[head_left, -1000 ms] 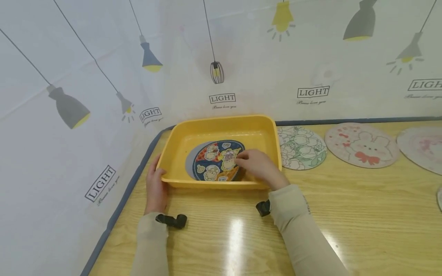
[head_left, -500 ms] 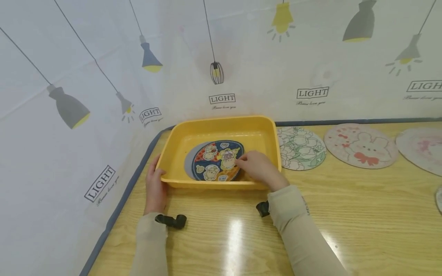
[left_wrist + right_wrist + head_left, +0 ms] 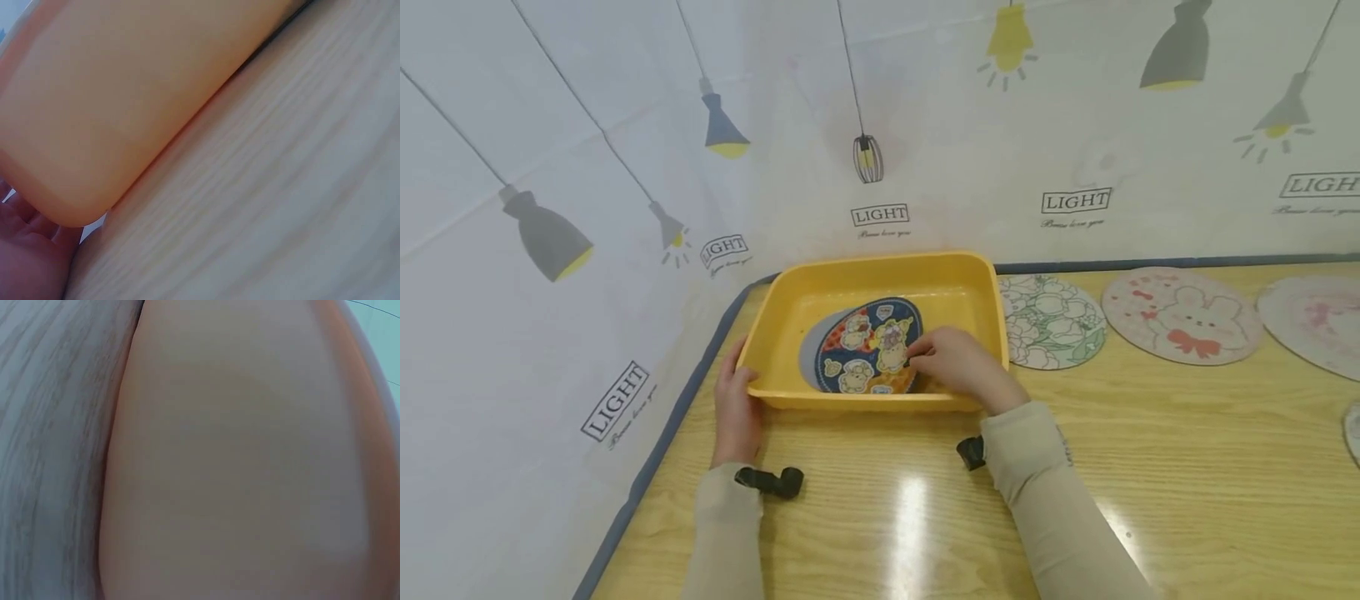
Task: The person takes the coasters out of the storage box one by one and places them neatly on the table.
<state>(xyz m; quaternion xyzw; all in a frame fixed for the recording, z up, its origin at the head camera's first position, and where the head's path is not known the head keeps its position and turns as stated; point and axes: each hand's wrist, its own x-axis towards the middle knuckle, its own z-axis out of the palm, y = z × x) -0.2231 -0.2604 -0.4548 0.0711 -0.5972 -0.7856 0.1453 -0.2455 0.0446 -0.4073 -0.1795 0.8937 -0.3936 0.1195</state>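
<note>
In the head view a yellow plastic tray [image 3: 865, 402] stands on the table near the wall corner. My left hand [image 3: 737, 408] grips its left front corner, thumb over the rim. Inside lies a round dark-blue placemat [image 3: 867, 352] printed with cartoon figures. A plain grey rounded edge [image 3: 808, 354] shows at its left. My right hand [image 3: 957, 367] reaches over the tray's front wall and pinches the placemat's right edge, which is raised. The left wrist view has the tray's outer wall [image 3: 125, 106] beside my left fingers; the right wrist view mostly shows tray wall [image 3: 237, 450].
To the tray's right, round mats lie in a row along the back: a green floral one [image 3: 1052, 323], a pink rabbit one [image 3: 1183, 317] and a pale pink one [image 3: 1315, 325]. Another round edge [image 3: 1352, 429] shows at far right. A lamp-printed curtain [image 3: 955, 150] hangs behind.
The placemat's right side has tilted up a little and shifted slightly left with my right hand. My left hand keeps its grip on the tray.
</note>
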